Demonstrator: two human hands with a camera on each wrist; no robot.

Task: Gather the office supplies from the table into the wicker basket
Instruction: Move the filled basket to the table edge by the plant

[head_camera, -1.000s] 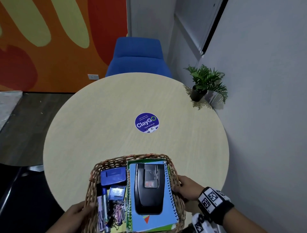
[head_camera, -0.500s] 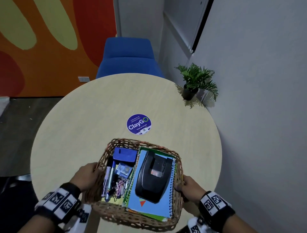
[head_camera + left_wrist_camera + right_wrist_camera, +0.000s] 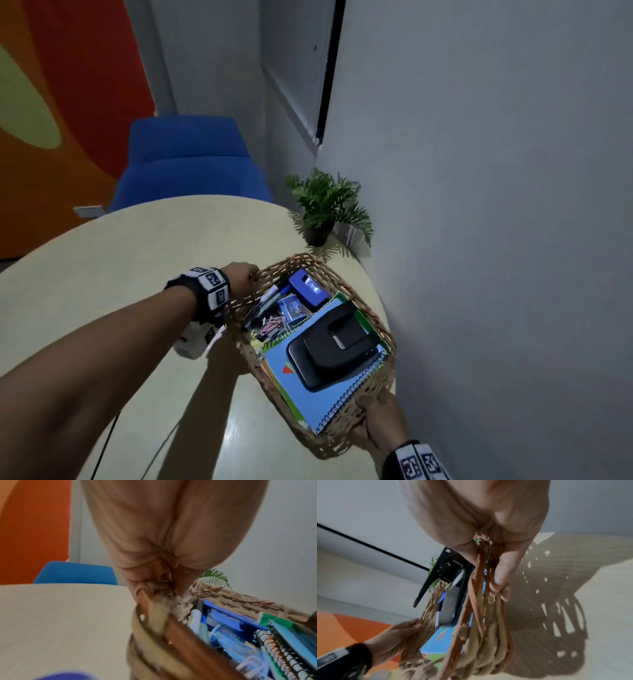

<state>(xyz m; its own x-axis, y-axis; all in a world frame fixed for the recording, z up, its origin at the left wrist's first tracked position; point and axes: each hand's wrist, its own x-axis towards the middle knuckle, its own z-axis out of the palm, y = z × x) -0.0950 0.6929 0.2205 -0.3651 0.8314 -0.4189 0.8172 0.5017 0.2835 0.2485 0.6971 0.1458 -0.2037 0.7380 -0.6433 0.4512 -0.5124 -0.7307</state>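
The wicker basket (image 3: 371, 387) hangs just above the round table's right side, near the wall. My left hand (image 3: 241, 275) grips its far left rim (image 3: 154, 609). My right hand (image 3: 375, 419) grips the near right rim (image 3: 481, 574), fingers curled under the weave. Inside lie a black hole punch (image 3: 334, 347) on a blue spiral notebook (image 3: 310, 394), a blue stapler (image 3: 306, 287), markers (image 3: 270, 296), a small clear box (image 3: 291, 308) and paper clips (image 3: 272, 323). In the left wrist view the blue stapler (image 3: 228, 616) and the notebook's spiral (image 3: 281, 654) show blurred.
The pale round table (image 3: 137, 257) has a small potted plant (image 3: 323, 209) at its far right edge, just beyond the basket. A grey wall (image 3: 496, 240) stands close on the right. A blue chair (image 3: 186, 161) sits behind the table.
Both hands have carried the basket from the table's near middle to the right and forward, toward the plant and wall, turning it. The view swung right, so the round sticker is out of sight.
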